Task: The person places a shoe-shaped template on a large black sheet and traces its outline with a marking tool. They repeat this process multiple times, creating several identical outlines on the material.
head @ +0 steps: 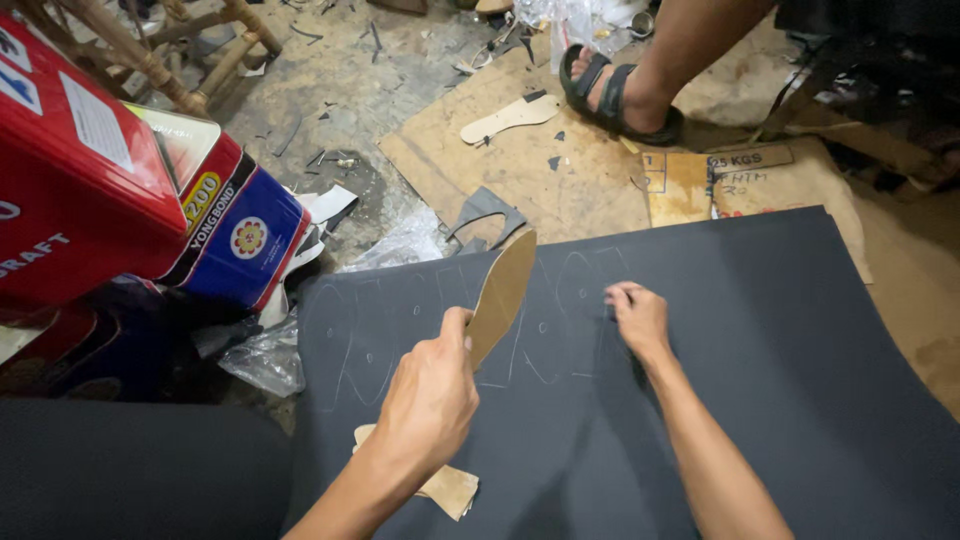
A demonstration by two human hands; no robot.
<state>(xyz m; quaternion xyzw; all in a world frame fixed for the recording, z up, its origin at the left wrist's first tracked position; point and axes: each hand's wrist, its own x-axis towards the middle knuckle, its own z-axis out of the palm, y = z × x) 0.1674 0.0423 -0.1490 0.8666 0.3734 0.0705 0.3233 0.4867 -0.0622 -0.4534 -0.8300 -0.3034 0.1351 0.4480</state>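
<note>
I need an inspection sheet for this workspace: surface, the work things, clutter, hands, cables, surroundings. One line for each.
Surface: dark grey sheet spread on the floor, faint sole outlines drawn on it.
Work things: cardboard sole template, lifted off the sheet; another cardboard piece lies under the left forearm.
Clutter: red and blue tin, clear plastic scraps, a cut-out sole on flattened cardboard.
Hands: left hand grips the template; right hand presses fingertips on the sheet, whether it holds a marker cannot be told.
Cables: nothing seen.
Surroundings: another person's sandalled foot, wooden chair legs, dusty concrete floor.
</note>
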